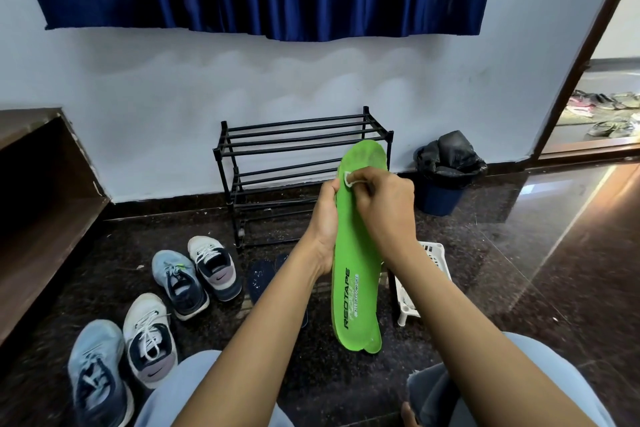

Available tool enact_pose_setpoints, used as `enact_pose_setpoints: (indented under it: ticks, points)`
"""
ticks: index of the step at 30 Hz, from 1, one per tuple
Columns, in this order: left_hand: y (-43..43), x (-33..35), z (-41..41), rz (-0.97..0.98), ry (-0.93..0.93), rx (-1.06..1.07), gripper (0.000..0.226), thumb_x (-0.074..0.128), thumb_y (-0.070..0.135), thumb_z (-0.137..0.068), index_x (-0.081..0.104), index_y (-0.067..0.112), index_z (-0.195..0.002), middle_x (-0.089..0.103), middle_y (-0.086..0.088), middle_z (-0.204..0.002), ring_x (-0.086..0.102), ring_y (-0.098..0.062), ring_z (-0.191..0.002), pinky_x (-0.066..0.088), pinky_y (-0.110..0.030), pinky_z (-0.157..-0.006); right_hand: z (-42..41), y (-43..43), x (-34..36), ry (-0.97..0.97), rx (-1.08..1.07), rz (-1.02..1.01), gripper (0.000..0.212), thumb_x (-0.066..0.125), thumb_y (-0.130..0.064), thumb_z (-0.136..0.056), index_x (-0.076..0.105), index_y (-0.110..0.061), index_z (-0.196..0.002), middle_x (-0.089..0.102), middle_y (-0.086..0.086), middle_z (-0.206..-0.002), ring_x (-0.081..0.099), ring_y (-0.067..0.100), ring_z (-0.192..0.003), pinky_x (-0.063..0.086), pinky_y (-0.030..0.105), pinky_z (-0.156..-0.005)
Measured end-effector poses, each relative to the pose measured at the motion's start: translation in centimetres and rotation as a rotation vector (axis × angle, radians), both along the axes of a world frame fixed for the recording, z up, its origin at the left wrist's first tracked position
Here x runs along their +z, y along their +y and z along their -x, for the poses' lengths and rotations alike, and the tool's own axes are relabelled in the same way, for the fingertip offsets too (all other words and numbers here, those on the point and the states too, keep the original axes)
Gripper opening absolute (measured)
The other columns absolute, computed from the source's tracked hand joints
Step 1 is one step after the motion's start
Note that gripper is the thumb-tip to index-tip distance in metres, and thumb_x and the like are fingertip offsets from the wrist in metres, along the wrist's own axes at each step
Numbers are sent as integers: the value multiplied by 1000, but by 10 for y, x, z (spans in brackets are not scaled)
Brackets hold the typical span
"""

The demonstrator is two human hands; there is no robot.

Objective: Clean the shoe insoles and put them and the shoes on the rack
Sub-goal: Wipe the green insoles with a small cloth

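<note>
Gripping light, bendy green insole [353, 288] mid-length, left edge, with left hand [323, 229], fingers curled round, in front of rack [298, 163]. Pinching white cloth [348, 179], possibly tissue, in right hand [388, 204] against far end.

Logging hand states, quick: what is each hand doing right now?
Left hand: closed, gripping the green insole by its edge.
Right hand: closed, pinching a white wipe against the insole.

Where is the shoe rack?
In the head view, the black shoe rack stands at centre against the white wall, with the blue bin to its right and the green insole held up in front.
</note>
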State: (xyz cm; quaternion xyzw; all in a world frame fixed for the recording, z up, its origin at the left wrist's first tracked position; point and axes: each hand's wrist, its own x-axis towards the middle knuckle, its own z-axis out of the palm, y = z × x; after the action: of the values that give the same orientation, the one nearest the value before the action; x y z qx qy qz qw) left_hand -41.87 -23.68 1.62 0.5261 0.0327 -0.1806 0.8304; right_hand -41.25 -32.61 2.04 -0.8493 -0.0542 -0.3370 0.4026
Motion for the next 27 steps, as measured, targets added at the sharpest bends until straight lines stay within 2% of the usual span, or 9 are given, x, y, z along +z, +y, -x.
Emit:
enact_pose_setpoints:
  ticks: [3, 8, 11, 15, 17, 19, 24, 27]
  points:
    - [1, 0, 0, -2, 8, -22, 68, 29, 52, -96, 73, 16, -59, 64, -7, -60, 59, -21, -54, 44, -26, -56, 2, 0, -2, -4, 20, -23, 16, 63, -6, -81, 74, -16, -84, 74, 3, -83, 68, 24, -73, 54, 38, -74]
    - [8, 1, -4, 10, 13, 29, 67, 29, 50, -96, 69, 16, -55, 62, -4, -57, 59, -18, -50, 44, -24, -55, 14, 12, -8, 44, 100, -6, 15, 65, -6, -81, 75, -16, -86, 74, 1, -82, 68, 17, -72, 51, 28, -74]
    - [6, 2, -3, 17, 11, 24, 64, 30, 51, -97, 70, 15, -61, 63, -6, -59, 60, -20, -53, 44, -26, -57, 10, 8, -3, 35, 94, -26, 16, 65, -3, -79, 75, -14, -84, 73, 1, -79, 66, 15, -69, 46, 19, -71]
    - [-1, -1, 1, -6, 12, -28, 60, 29, 51, -97, 71, 14, -75, 66, -8, -62, 62, -21, -53, 48, -23, -54, 3, -2, 2, 9, 18, -91, 16, 65, -4, -81, 75, -16, -84, 73, 1, -79, 64, 11, -66, 46, 16, -69]
    - [-1, -1, 2, -22, 16, -33, 57, 30, 53, -97, 68, 13, -80, 65, -9, -64, 61, -22, -55, 47, -24, -55, 5, -1, 1, 21, 28, -85, 15, 65, -5, -81, 75, -15, -85, 74, 1, -81, 67, 12, -70, 50, 21, -73]
    - [3, 1, 1, -29, 26, -1, 56, 30, 53, -96, 66, 14, -77, 63, -8, -63, 59, -22, -56, 45, -25, -57, 11, 4, -2, 41, 65, -55, 14, 65, -6, -81, 75, -16, -86, 74, 1, -82, 68, 15, -73, 52, 27, -75]
    - [5, 0, -1, -39, 40, 41, 57, 28, 53, -95, 63, 14, -74, 61, -8, -64, 57, -23, -61, 44, -27, -59, 17, 10, -3, 58, 104, -45, 16, 65, -3, -80, 75, -15, -86, 74, -1, -82, 66, 12, -73, 50, 25, -76]
    - [1, -2, 1, -28, 29, 2, 57, 30, 53, -96, 67, 14, -76, 64, -9, -65, 60, -23, -60, 46, -27, -59, 11, 5, 0, 56, 64, -82, 16, 65, -5, -81, 75, -16, -86, 74, 0, -81, 67, 13, -72, 53, 30, -76]
